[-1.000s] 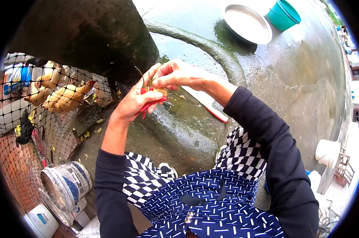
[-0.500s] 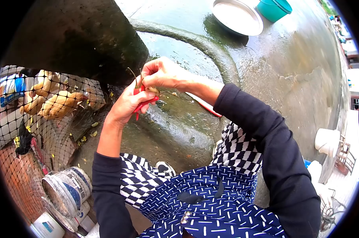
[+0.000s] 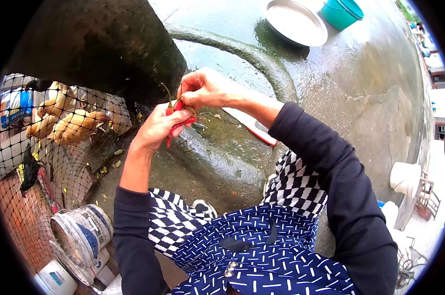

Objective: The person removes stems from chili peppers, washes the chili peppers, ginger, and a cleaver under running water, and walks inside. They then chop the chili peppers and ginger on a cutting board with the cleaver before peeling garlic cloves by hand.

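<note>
My left hand (image 3: pixel 157 127) is wrapped round several red chili peppers (image 3: pixel 176 129), whose red ends stick out below and to the right of its fingers. A long green stem curves up above them. Close beside it, on the upper right, my right hand (image 3: pixel 203 88) pinches the stem end of a red chili, finger and thumb together. Something small and pale brown lies among the peppers, partly hidden by the fingers.
Wet concrete with a raised curved ridge (image 3: pixel 242 51) lies ahead. Beyond stand a metal basin (image 3: pixel 297 22) and a teal bucket (image 3: pixel 341 14). Black netting with brown chickens (image 3: pixel 77 127) behind it is at left, above dirty buckets (image 3: pixel 85 233). A white bucket (image 3: pixel 405 178) stands right.
The view has shifted, so the basin sits further up and left than a second ago. My right hand's pinch is now at a red chili's stem; my left hand keeps the peppers.
</note>
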Motion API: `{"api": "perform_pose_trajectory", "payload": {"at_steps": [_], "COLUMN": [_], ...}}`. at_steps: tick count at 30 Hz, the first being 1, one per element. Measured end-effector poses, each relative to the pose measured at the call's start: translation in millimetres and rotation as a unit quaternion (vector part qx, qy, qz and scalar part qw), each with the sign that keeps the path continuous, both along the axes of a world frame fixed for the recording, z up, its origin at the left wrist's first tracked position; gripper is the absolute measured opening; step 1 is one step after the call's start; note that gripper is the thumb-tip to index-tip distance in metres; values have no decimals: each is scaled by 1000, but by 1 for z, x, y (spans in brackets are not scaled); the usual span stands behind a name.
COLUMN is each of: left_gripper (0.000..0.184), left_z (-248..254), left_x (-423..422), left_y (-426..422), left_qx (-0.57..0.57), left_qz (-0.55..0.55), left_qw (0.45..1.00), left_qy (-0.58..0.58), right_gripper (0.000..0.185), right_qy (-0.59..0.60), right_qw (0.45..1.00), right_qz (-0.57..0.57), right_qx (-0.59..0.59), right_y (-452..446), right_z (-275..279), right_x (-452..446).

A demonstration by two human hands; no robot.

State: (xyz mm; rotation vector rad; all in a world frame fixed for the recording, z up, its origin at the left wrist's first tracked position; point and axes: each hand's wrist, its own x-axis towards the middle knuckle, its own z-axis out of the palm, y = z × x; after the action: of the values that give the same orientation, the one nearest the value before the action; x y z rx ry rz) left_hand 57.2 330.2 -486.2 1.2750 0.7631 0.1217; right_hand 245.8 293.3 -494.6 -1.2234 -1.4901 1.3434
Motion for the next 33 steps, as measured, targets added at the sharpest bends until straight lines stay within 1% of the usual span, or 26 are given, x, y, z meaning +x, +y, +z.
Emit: {"api": "perform_pose_trajectory", "payload": {"at_steps": [4, 6, 7, 8, 9, 10, 11, 13, 15, 17, 18, 20, 21, 23, 24, 25, 27, 28, 30, 31, 33], "left_gripper": [18, 20, 21, 21, 24, 26, 26, 31, 32, 32, 33, 34, 34, 35, 35, 35, 34, 34, 33, 32, 31], "left_z": [2, 6, 9, 12, 15, 16, 16, 12, 10, 8, 7, 7, 8, 9, 10, 10, 8, 8, 10, 11, 8], "left_x": [0, -1, -2, -2, -3, -3, -4, -5, -2, -1, -2, -1, -1, 1, 2, 2, 1, 1, 2, 2, 1], "left_y": [0, -1, -1, -1, -2, -2, -2, -2, -3, -3, -3, -3, -3, -3, -4, -4, -4, -4, -4, -4, -3], "left_qx": [13, 25, 36, 36, 37, 38, 38, 0, -5, -11, -11, -11, -16, -23, -22, -22, -24, -27, -29, -31, -31], "left_qz": [-18, -35, -51, -50, -52, -52, -50, -38, -31, -25, -23, -21, -26, -31, -34, -36, -37, -37, -39, -42, -48], "left_qw": [999, 999, 998, 998, 998, 998, 998, 999, 999, 999, 999, 999, 999, 998, 998, 998, 998, 998, 998, 997, 997], "left_qy": [24, 27, 31, 31, 28, 25, 26, 21, 23, 25, 25, 25, 39, 52, 52, 52, 48, 43, 47, 51, 54], "right_gripper": [11, 9, 9, 9, 8, 8, 8, 7, 6, 7, 7, 9, 9, 14, 16, 16, 17, 17, 16, 16, 13], "right_qy": [-41, 82, 82, 196, 306, 318, 318, 329, 315, 281, 281, 187, 186, 25, -4, -4, -2, -2, -36, -36, -107], "right_qw": [999, 995, 995, 974, 936, 935, 934, 930, 938, 954, 954, 976, 975, 999, 1000, 1000, 998, 998, 993, 993, 988], "right_qz": [1, 24, 25, 42, 59, 38, 40, -5, 2, 40, 39, 29, 29, 17, -1, -2, 63, 62, 110, 110, 98], "right_qx": [21, -51, -51, -107, -162, -156, -156, -163, -146, -99, -100, -113, -113, -23, -14, -14, -8, -8, 32, 31, 55], "right_y": [-1, 0, 0, 0, 0, 0, 0, -2, 0, 3, 2, -1, 0, 2, 2, 2, 2, 2, 3, 3, 1], "right_z": [2, -4, -6, -6, -6, -6, -2, 7, 4, 4, 6, 11, 9, 5, 5, 5, 9, 7, 3, 1, 5], "right_x": [0, 1, 3, 5, 7, 7, 7, 9, 9, 9, 8, 5, 5, 6, 6, 7, 11, 10, 8, 8, 7]}}
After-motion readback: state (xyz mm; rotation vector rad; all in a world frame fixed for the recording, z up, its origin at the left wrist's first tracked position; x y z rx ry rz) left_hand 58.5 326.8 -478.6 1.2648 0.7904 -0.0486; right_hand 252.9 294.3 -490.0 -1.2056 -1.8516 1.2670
